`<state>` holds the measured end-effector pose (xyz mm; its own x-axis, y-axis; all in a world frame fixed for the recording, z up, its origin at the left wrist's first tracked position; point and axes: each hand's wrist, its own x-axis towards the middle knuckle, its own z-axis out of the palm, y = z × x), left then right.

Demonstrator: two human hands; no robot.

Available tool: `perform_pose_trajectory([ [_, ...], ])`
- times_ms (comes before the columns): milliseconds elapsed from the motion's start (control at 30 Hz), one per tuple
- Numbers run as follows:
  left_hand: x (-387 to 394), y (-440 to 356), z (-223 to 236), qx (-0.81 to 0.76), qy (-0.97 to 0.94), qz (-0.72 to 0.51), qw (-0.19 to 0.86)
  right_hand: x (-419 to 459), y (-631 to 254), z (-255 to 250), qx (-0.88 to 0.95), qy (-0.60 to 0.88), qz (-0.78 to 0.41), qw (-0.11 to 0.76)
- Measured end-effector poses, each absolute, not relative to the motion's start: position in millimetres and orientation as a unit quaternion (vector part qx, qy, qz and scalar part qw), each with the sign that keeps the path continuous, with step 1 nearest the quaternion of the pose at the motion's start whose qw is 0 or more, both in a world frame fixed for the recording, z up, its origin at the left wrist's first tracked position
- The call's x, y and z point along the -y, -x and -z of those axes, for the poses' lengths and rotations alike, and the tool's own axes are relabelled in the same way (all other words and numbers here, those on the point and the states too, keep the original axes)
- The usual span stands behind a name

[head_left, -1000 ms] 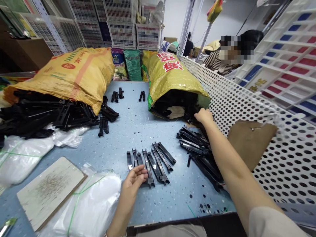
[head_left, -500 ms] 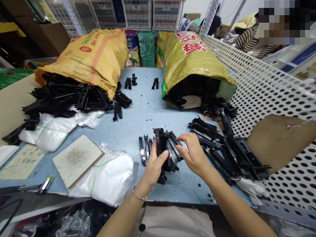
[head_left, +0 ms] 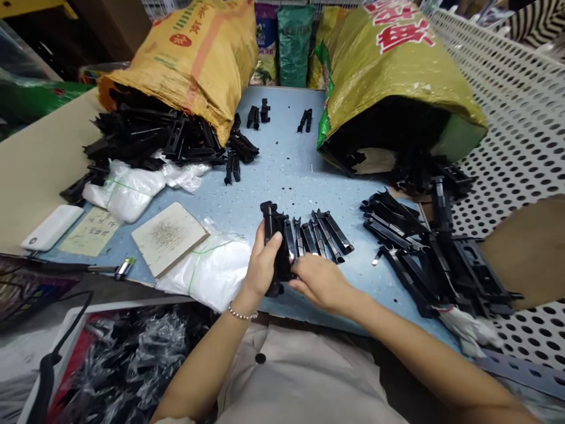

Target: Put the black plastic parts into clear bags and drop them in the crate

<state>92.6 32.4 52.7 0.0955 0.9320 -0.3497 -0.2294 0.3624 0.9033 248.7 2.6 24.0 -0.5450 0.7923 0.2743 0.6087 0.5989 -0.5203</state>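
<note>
While the left hand (head_left: 261, 262) held the black part (head_left: 281, 265) in curled fingers, nine o'clock from the glossy strips (head_left: 327, 237), the right hand (head_left: 324, 281), fingers bent, sat at its four-o'clock side, grip unclear. It looked light, stiff, slick, best held mid-length.

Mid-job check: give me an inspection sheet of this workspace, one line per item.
Surface: blue table, small dark bits scattered about.
Job's things: black part held; strips in a row to its right.
Clutter: plastic bag, board and white device on the left.
Hands: left hand grips the black part; right hand close beside it, contact unclear.
Cables: black cord, lower left.
Surroundings: orange sack and yellow sack, mouths open; perforated panel on the right.
</note>
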Motion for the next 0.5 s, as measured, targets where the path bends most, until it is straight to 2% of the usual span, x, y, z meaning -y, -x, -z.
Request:
perform_pose_trajectory([
  [133, -32.0, -82.0, -35.2, -0.524, -0.406, -0.48, 0.574, 14.0, -248.1, -12.6, 0.844, 0.453, -0.197, 0.209],
  [233, -48.0, -68.6, -17.9, -0.553, -0.403, -0.495, 0.535, -3.6, -273.4, -8.0, 0.791, 0.559, -0.179, 0.172],
  [333, -68.0, -63.3, -0.1, -0.579, -0.371, -0.473, 0.55, -20.5, -300.0, 3.2, 0.708, 0.684, -0.109, 0.138],
  [433, -76.8, -71.0, 15.9, -0.595, -0.346, -0.438, 0.578, -22.0, -309.9, 19.1, 0.667, 0.732, -0.106, 0.089],
  [500, -76.2, -75.6, 22.3, -0.592, -0.342, -0.453, 0.572, -18.2, -311.3, 24.4, 0.658, 0.74, -0.109, 0.087],
])
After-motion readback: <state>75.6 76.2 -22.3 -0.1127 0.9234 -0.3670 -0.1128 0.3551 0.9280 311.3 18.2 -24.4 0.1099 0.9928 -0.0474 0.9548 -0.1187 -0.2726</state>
